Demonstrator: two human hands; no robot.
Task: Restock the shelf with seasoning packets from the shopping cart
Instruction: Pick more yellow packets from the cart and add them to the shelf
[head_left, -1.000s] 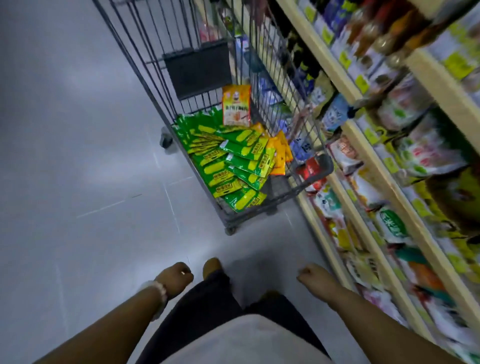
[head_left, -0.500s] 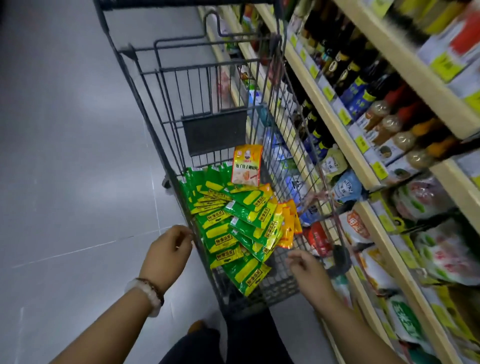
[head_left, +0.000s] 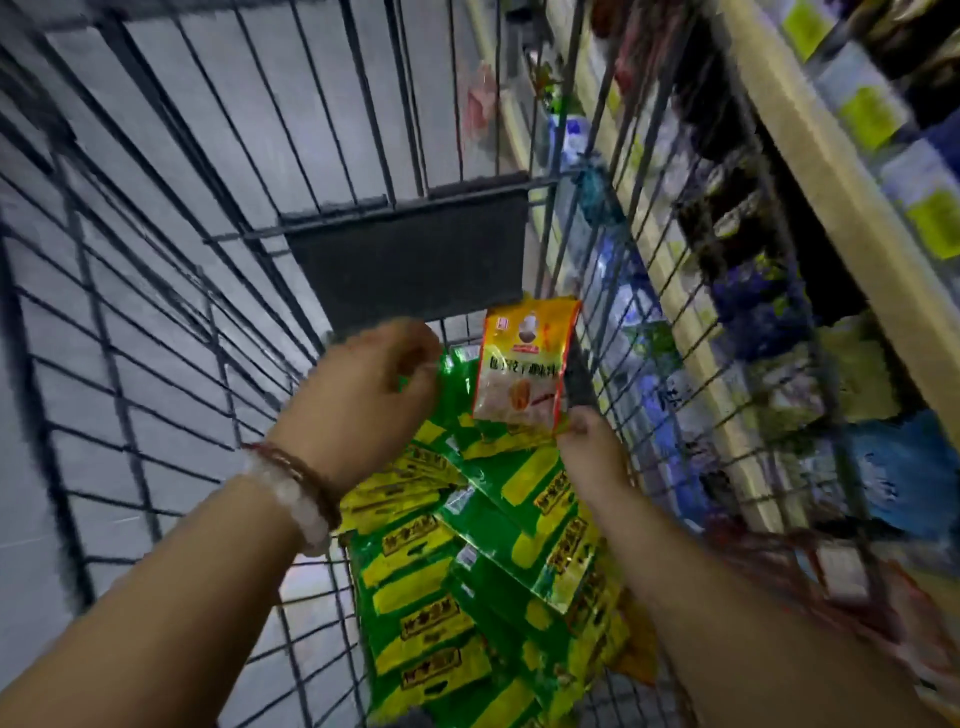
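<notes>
Fingers (head_left: 576, 423) of your right hand (head_left: 592, 452) pinch the upright orange packet's (head_left: 524, 364) bottom corner; your left hand (head_left: 363, 395), loosely curled, hovers beside it.

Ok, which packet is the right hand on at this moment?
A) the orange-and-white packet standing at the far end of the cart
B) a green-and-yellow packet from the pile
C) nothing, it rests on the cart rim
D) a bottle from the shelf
A: the right hand pinches the bottom corner of the orange-and-white packet, which stands upright above the green-and-yellow packets in the shopping cart.
</notes>
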